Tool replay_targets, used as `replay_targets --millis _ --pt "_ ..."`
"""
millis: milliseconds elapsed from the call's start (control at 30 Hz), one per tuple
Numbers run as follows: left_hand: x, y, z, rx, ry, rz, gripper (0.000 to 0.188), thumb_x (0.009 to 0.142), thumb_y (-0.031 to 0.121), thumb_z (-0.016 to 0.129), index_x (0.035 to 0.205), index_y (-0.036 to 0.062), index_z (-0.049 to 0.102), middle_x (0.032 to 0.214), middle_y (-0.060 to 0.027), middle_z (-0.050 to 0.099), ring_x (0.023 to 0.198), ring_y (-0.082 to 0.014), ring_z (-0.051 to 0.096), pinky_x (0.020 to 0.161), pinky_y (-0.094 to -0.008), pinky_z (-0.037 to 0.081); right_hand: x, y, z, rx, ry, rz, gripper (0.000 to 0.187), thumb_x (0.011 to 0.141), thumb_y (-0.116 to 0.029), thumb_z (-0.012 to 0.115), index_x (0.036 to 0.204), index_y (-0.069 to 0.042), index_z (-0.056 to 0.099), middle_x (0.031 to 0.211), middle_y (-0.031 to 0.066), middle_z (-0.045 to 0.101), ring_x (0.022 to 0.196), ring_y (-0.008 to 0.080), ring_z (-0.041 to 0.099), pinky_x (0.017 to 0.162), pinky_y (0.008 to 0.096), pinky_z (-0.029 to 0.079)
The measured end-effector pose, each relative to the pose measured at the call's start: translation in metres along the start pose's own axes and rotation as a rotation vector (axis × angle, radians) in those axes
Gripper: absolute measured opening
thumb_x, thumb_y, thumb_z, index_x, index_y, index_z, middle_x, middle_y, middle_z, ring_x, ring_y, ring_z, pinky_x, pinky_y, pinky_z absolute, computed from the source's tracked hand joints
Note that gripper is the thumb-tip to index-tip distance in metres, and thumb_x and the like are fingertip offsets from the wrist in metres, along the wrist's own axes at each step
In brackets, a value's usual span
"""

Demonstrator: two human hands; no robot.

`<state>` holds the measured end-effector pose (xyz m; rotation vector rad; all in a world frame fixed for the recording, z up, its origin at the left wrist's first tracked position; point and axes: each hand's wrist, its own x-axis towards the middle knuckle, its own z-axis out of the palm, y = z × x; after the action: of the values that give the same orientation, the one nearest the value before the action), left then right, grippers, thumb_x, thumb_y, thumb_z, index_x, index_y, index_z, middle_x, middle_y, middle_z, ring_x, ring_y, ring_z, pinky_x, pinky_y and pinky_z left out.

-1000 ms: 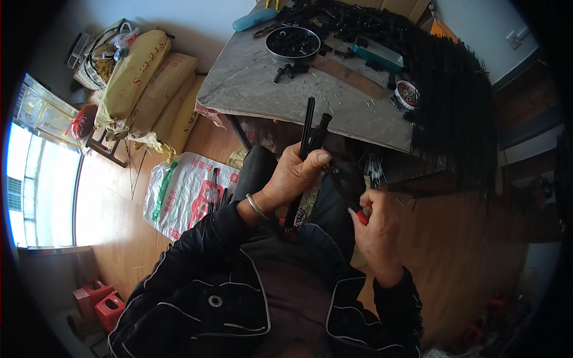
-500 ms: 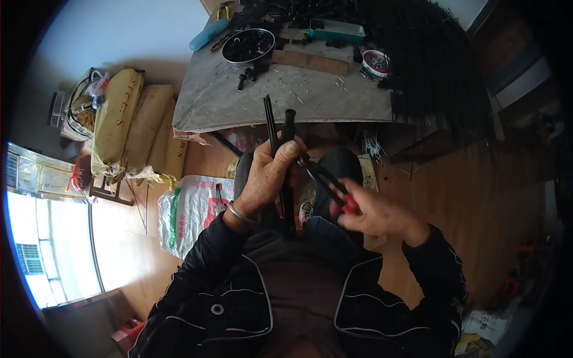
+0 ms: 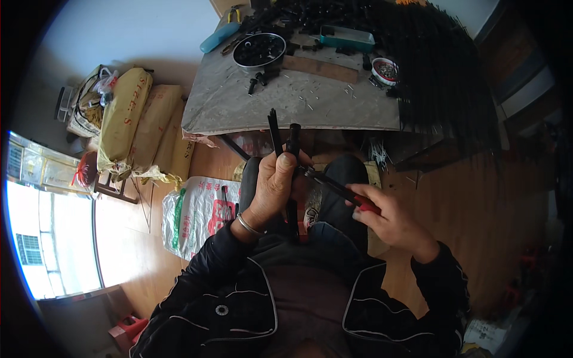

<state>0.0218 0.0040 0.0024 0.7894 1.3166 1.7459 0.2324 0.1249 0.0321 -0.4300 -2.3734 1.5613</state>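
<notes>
My left hand [image 3: 276,179], with a bracelet at its wrist, is closed round a black tube-like piece [image 3: 293,138] with a wider top end. Some thin black rods [image 3: 273,126] stick up beside it from the same grip. In my right hand [image 3: 388,218] are pliers [image 3: 340,190] with red grips, their handles squeezed together. The jaws reach the black piece next to my left fingers. What the jaws bite on is too small to make out. The lower end of the black piece points down toward my lap.
Ahead stands a grey table [image 3: 227,107] with a bowl of black parts [image 3: 259,51], a teal tray [image 3: 347,38], a small dish of metal bits [image 3: 385,70], a wooden strip [image 3: 320,68] and a heap of black rods [image 3: 441,77]. Yellow sacks [image 3: 124,113] and a white bag [image 3: 203,212] lie left.
The pliers' handles have come together, and my right hand has shifted slightly right. My left hand keeps its hold on the black piece and rods. The whole view has shifted a little.
</notes>
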Motion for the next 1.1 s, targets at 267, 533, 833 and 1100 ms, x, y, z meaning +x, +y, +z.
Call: replay_targets --millis 267,533,833,1100 --pt "-0.002 -0.001 0.0 -0.073 -0.166 0.001 0.058 0.093 0.063 0.046 0.096 0.0058 0.055 0.058 0.0041 0.046 0.045 -0.0038 0.042 0.042 -0.0198 0.033 -0.019 0.007 0.01 1.065 -0.63 0.568 0.029 0.084 -0.011 0.063 0.108 -0.001 0.051 0.067 0.0032 0.057 0.055 0.0116 0.058 0.052 0.0237 0.048" --pt "-0.005 0.007 0.0 -0.041 -0.085 -0.025 0.061 0.093 0.065 0.041 0.096 0.0051 0.055 0.056 0.0024 0.046 0.043 -0.0053 0.042 0.041 -0.0212 0.032 -0.021 -0.017 0.006 0.853 -0.28 0.518 0.044 0.097 -0.043 0.054 0.107 0.0 0.055 0.066 0.0073 0.06 0.056 0.0128 0.059 0.055 0.0248 0.049" --pt "-0.003 0.009 0.008 -0.054 -0.144 -0.031 0.064 0.092 0.067 0.041 0.096 0.0042 0.055 0.057 0.0005 0.049 0.044 -0.0068 0.045 0.041 -0.0214 0.036 -0.009 -0.021 -0.004 0.501 -0.507 0.629 0.02 0.088 -0.013 0.06 0.104 -0.003 0.053 0.08 0.0026 0.06 0.06 0.0085 0.058 0.058 0.0231 0.049" --pt "-0.004 0.015 0.008 0.003 -0.136 -0.007 0.063 0.094 0.064 0.039 0.098 0.0035 0.056 0.057 0.0006 0.049 0.044 -0.007 0.046 0.041 -0.0215 0.036 -0.029 -0.003 0.015 0.989 -0.346 0.566 0.02 0.093 -0.02 0.058 0.099 -0.001 0.054 0.07 0.0055 0.06 0.051 0.0123 0.057 0.049 0.025 0.048"
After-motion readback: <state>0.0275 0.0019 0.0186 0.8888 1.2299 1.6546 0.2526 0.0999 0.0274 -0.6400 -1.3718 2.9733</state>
